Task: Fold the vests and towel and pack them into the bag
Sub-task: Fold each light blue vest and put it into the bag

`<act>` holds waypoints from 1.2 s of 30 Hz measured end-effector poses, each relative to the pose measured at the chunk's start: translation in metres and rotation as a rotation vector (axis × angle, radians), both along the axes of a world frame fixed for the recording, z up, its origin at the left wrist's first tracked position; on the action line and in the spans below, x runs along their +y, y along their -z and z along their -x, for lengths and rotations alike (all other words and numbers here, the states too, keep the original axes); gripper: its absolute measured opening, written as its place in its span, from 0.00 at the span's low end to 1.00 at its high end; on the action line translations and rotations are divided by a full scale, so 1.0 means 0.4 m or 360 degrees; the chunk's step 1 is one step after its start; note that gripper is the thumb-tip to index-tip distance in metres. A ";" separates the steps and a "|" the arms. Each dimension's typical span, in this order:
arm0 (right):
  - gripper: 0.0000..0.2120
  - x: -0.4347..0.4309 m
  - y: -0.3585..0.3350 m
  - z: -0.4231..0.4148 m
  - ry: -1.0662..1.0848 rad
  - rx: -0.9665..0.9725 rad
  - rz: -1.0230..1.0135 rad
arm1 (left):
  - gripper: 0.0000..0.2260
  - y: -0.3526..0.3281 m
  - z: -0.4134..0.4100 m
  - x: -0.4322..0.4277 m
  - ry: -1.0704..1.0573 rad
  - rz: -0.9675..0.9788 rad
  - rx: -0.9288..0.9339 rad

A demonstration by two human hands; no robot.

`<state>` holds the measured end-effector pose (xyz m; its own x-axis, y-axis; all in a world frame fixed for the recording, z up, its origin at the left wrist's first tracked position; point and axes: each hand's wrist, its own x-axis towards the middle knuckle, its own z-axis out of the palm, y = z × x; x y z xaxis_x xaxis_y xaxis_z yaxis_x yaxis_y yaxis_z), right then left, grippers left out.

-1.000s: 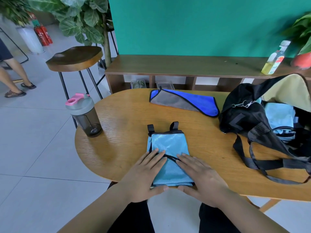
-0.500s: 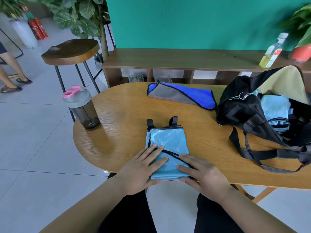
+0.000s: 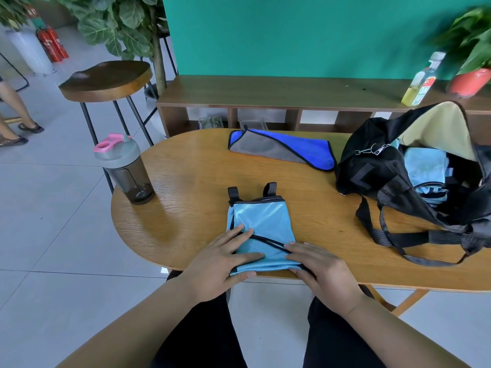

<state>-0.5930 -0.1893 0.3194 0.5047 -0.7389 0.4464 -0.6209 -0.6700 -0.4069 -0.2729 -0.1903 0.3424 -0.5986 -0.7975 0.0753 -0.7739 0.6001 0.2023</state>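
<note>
Left hand [image 3: 220,264]: near edge of vest [image 3: 261,221] is pinched, fingers flat, thumb below.
Right hand [image 3: 321,269]: same edge is pinched alike.
Around: shaker bottle [image 3: 125,168], towel [image 3: 281,151] and bag [image 3: 372,171] are set apart from it.

An office lounge or café corner: tiled floor [image 3: 47,221], wooden stool [image 3: 106,81] upper left, green partition [image 3: 292,33], potted plants [image 3: 119,25], fire extinguishers [image 3: 51,43].
</note>
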 end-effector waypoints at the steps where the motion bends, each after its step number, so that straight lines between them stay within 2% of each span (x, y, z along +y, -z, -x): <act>1: 0.15 -0.001 -0.002 0.000 0.0001 -0.0005 -0.0016 | 0.21 0.003 -0.003 -0.002 0.0019 0.0019 -0.0024; 4: 0.15 0.003 -0.010 -0.003 0.0015 -0.0041 -0.0061 | 0.23 0.008 -0.007 -0.006 0.0015 -0.0038 0.0014; 9: 0.11 0.018 -0.051 -0.021 0.0256 -0.0387 -0.0350 | 0.20 -0.001 0.014 0.001 -0.0109 -0.0112 0.0416; 14: 0.07 0.001 -0.090 -0.049 0.0457 -0.0577 -0.0512 | 0.21 -0.031 0.044 0.008 -0.0340 -0.0117 0.0751; 18: 0.06 -0.060 -0.113 -0.080 0.0556 -0.0734 -0.0755 | 0.23 -0.038 0.048 -0.008 -0.0585 -0.0374 0.1007; 20: 0.07 -0.106 -0.121 -0.095 0.0619 -0.0717 -0.0854 | 0.19 -0.054 0.056 -0.033 -0.0764 -0.0527 0.1207; 23: 0.07 -0.172 -0.128 -0.119 0.0723 -0.0647 -0.0932 | 0.10 -0.070 0.071 -0.086 -0.0976 -0.0514 0.1354; 26: 0.07 -0.216 -0.130 -0.141 0.0871 -0.0568 -0.0962 | 0.10 -0.060 0.076 -0.135 -0.1182 -0.0448 0.1222; 31: 0.07 -0.221 -0.120 -0.161 0.1014 -0.0551 -0.0919 | 0.16 -0.050 0.097 -0.152 -0.1327 -0.0231 0.0718; 36: 0.09 -0.220 -0.102 -0.159 0.1075 -0.0560 -0.0877 | 0.18 -0.055 0.109 -0.153 -0.1390 -0.0173 0.0628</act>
